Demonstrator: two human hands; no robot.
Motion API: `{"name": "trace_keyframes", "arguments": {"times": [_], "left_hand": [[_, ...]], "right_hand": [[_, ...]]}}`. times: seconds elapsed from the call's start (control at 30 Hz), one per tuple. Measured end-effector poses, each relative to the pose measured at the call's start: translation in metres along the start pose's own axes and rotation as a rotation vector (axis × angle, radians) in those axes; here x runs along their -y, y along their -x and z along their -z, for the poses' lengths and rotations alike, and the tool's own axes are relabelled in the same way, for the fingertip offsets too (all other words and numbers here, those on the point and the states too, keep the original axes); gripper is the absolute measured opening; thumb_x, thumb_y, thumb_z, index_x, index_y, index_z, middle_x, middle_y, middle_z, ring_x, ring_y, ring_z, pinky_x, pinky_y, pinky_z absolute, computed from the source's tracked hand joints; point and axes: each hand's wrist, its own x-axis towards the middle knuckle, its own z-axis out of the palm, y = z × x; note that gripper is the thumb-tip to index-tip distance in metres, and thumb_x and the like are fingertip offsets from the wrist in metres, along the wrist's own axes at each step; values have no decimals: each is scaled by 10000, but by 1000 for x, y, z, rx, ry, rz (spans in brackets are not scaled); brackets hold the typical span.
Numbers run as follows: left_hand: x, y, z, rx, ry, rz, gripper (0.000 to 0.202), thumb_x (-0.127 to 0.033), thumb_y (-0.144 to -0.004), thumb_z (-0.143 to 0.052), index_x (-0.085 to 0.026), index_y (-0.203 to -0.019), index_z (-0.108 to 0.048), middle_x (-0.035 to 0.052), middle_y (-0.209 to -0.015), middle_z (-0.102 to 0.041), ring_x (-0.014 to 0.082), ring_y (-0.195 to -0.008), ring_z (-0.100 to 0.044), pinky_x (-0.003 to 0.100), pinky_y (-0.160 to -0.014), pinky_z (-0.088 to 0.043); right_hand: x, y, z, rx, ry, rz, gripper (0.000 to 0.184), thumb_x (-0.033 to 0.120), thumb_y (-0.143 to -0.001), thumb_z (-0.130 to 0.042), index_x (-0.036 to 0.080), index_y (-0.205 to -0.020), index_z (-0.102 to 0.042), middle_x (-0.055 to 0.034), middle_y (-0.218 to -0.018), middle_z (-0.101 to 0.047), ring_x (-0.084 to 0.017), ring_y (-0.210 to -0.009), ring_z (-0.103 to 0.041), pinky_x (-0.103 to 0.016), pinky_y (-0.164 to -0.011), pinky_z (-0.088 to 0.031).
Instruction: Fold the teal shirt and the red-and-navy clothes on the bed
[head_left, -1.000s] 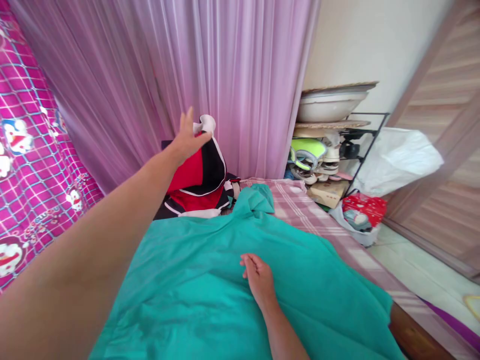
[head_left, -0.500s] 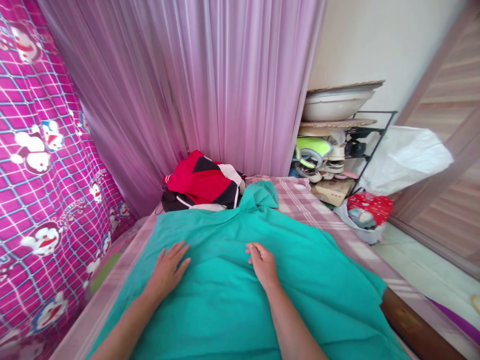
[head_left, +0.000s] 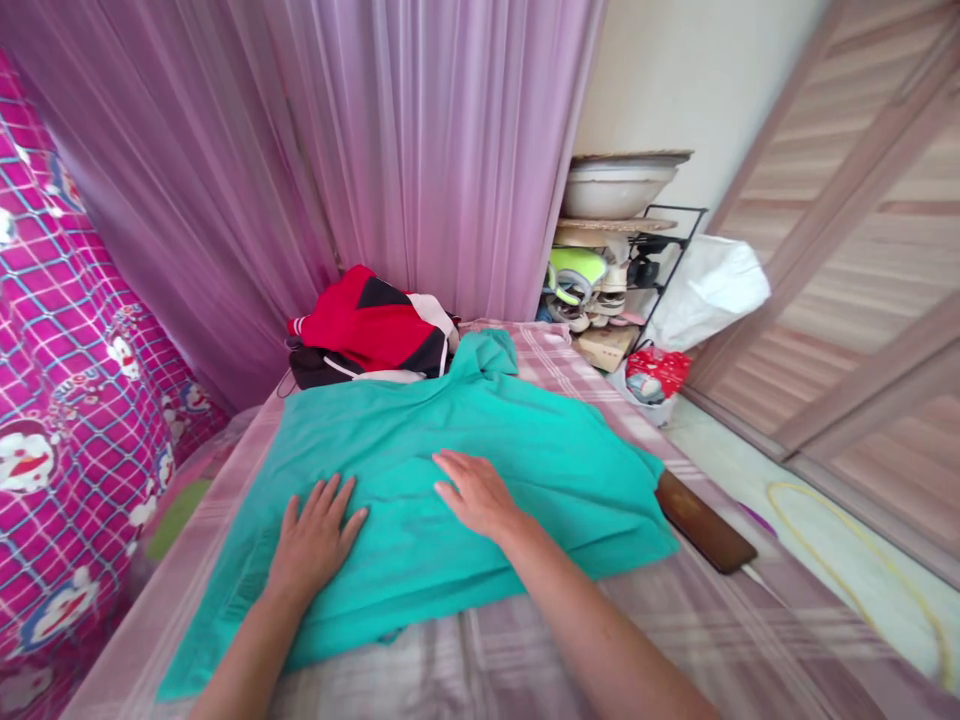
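Observation:
A teal collared shirt (head_left: 397,440) lies spread on the plaid bed cover (head_left: 465,665), its collar pointing away from me and its surface lightly creased. My left hand (head_left: 315,535) rests flat on the shirt's left part with fingers spread. Over the shirt's middle is my right hand (head_left: 476,495), fingers stretched out and thumb apart, holding nothing. Whether its palm touches the fabric I cannot tell. Beside the shirt's right edge lies a brown phone (head_left: 705,520) with a white cable, its far end close to the fabric.
A pile of red, black and white clothing (head_left: 375,330) sits beyond the shirt, before a purple curtain (head_left: 420,150). A pink patterned cloth (head_left: 75,380) hangs on the left. Right of the bed stand a shoe rack (head_left: 667,275), bags and a slatted wooden door (head_left: 862,250).
My right hand has gone from curled fingers to outstretched ones and moved left over the shirt. The view has turned right and downward, so the shirt's near hem and the whole phone now show.

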Motion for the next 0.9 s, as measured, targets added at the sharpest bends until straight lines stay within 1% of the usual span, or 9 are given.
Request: {"name": "trace_keyframes", "arguments": {"times": [0.03,0.1,0.2,0.37,0.47,0.53,0.73,0.83,0.9], "left_hand": [[0,-1,1,11,-8,4,599,-492,-959,-407,-222,-1493,-432,91,-1559,-400,317,-1448,-355,579,-1177,-238],[0,-2,3,27,-13,9,604,-489,-960,-401,-225,-1502,-415,87,-1567,-390,312,-1453,-347,570,-1178,-239],[1,-3,5,41,-8,10,606,-488,-961,-386,-226,-1508,-406,84,-1571,-386,308,-1453,-346,562,-1177,-244],[0,-3,7,51,-1,9,618,-486,-957,-377,-206,-1508,-407,96,-1568,-393,317,-1451,-349,564,-1173,-247],[-1,-4,9,66,4,14,621,-488,-961,-360,-206,-1512,-398,97,-1572,-388,313,-1457,-338,561,-1175,-244],[-1,-4,10,69,6,13,621,-492,-964,-345,-207,-1514,-394,96,-1575,-382,309,-1459,-335,555,-1176,-243],[1,-6,10,86,40,24,624,-499,-959,-340,-215,-1512,-398,97,-1574,-383,312,-1455,-342,568,-1166,-252],[1,-6,10,90,58,25,626,-499,-959,-331,-215,-1514,-393,97,-1576,-381,310,-1456,-340,568,-1165,-253],[1,-6,10,92,66,27,627,-498,-958,-331,-214,-1512,-398,96,-1575,-384,309,-1455,-341,565,-1164,-254]], "right_hand": [[2,11,1,48,46,40,524,442,-995,-407,241,-1476,-461,-82,-1533,-456,-230,-1398,-428,-439,-1162,-308],[-5,33,5,123,140,17,565,491,-1005,-364,241,-1510,-409,-89,-1587,-359,-245,-1456,-334,-496,-1194,-227],[-39,65,23,163,270,-109,575,501,-1013,-317,246,-1525,-383,-87,-1605,-315,-254,-1479,-285,-527,-1197,-200],[-117,117,60,83,485,-243,529,445,-1013,-320,253,-1488,-448,-79,-1576,-378,-264,-1465,-318,-556,-1185,-220],[-143,135,66,8,567,-257,515,434,-1012,-330,253,-1471,-476,-83,-1570,-392,-265,-1455,-336,-539,-1175,-254],[-149,138,64,-24,588,-254,508,430,-1013,-337,254,-1467,-482,-81,-1568,-398,-264,-1446,-353,-530,-1170,-271],[-149,135,59,-107,565,-210,470,416,-1001,-386,251,-1407,-555,-98,-1517,-475,-276,-1405,-416,-534,-1143,-316],[-154,135,60,-198,514,-168,426,391,-994,-402,237,-1313,-638,-110,-1437,-564,-272,-1340,-495,-520,-1120,-359],[-159,135,61,-288,447,-145,409,353,-991,-393,215,-1244,-682,-115,-1347,-636,-253,-1251,-574,-470,-1087,-416]]}}
